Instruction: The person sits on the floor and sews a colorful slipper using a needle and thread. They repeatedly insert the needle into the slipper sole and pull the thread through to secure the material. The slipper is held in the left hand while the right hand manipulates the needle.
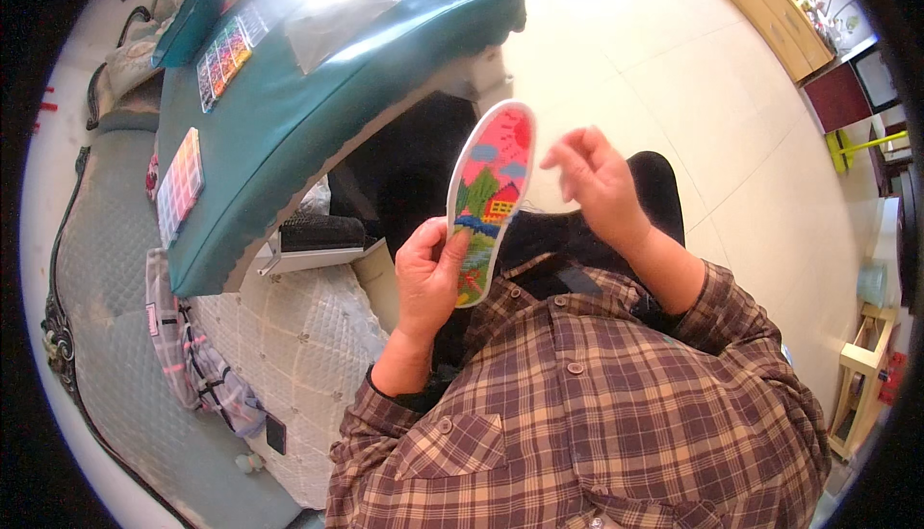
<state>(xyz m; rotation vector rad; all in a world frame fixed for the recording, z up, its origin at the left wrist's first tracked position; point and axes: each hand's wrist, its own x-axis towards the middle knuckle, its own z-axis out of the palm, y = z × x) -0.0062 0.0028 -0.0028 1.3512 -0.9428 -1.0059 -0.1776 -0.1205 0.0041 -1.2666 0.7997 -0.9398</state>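
Note:
An embroidered shoe insole (487, 190) with a white edge is held upright in front of my lap. Its stitched picture has a pink sky, a red sun, blue clouds, green trees and a yellow house with a red roof. My left hand (432, 269) grips its lower left side, thumb on the stitched face. To the right of the insole, apart from it, is my right hand (593, 179), raised and blurred with curled fingers. Whether it pinches a needle or thread is too blurred to tell. Fine loose thread (535, 210) shows at the insole's right edge.
A table with a green cover (281, 139) stands at left, bearing a compartment box of colourful pieces (225, 60), a paler compartment box (180, 186), a clear sheet (339, 23) and a teal basket (186, 23). A sofa (108, 240) and a dark phone (276, 434) lie beyond.

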